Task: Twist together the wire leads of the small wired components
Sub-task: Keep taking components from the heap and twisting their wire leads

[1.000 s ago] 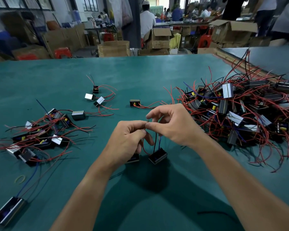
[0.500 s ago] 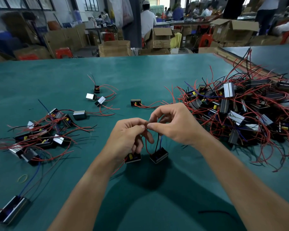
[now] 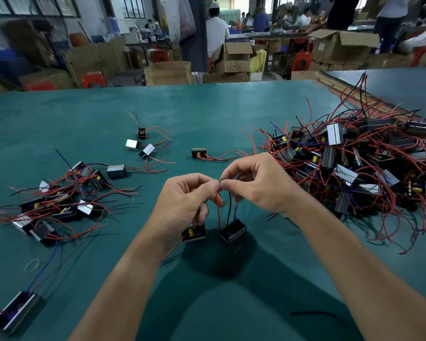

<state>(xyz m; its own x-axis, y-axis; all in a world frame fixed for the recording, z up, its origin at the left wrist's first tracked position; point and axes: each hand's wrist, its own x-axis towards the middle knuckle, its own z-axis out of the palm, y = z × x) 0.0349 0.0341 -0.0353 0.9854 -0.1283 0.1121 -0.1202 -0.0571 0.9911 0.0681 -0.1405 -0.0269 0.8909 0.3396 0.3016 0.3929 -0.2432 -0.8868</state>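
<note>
Two small black wired components hang below my hands over the green table (image 3: 231,114): one with a yellow part (image 3: 194,233) under my left hand, the other (image 3: 233,231) a little to its right. Their red, black and blue leads (image 3: 219,212) rise to my fingertips. My left hand (image 3: 185,200) and my right hand (image 3: 258,183) meet fingertip to fingertip, each pinching the lead ends between thumb and forefinger. The joint itself is hidden by the fingers.
A large tangled heap of components with red leads (image 3: 349,168) fills the right of the table. A smaller cluster (image 3: 59,203) lies on the left, with loose components behind (image 3: 143,146), (image 3: 198,153). A yellow rubber band (image 3: 32,265) and a long component (image 3: 15,311) lie near left.
Both hands stay pinched on the lead ends. The left component has dropped out from behind my left hand into view, and the two bodies hang slightly higher.
</note>
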